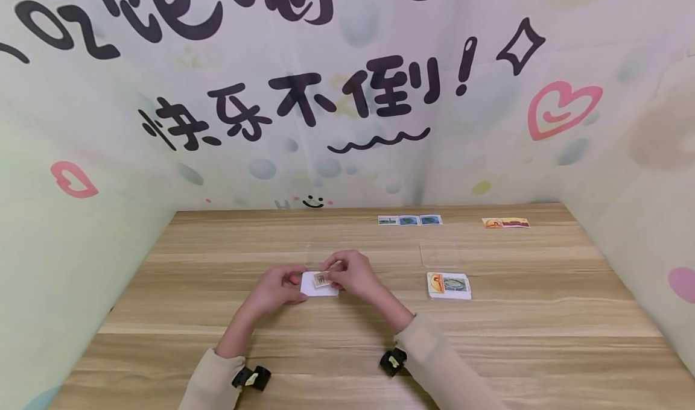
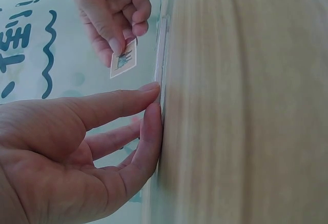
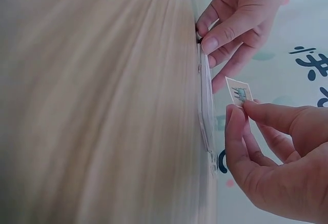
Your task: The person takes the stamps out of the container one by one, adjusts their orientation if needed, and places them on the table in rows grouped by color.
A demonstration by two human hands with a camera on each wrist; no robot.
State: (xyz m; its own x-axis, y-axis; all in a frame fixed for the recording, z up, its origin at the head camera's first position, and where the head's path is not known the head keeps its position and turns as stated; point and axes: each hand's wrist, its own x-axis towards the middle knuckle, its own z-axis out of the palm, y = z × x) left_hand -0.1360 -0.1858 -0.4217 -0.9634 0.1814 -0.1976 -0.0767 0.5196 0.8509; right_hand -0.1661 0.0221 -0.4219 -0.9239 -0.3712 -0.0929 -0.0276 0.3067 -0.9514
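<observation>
A white card (image 1: 309,288) lies on the wooden table in front of the person, thin and edge-on in both wrist views. The left hand (image 1: 274,290) holds the card at its left end, thumb on the near edge and fingers on the far edge. Between thumb and fingertips the right hand (image 1: 354,275) pinches a small postage stamp (image 3: 238,90) with a pale border and a dark bluish figure. That stamp is held just above the card, tilted, apart from it in the wrist views.
To the right lies another white card (image 1: 458,295) bearing two stamps in a clear case. Two clear plastic lids (image 1: 440,256) lie behind the cards. At the back are a row of blue stamps (image 1: 409,220) and a pair of orange-red stamps (image 1: 506,223). A printed cloth wall stands behind.
</observation>
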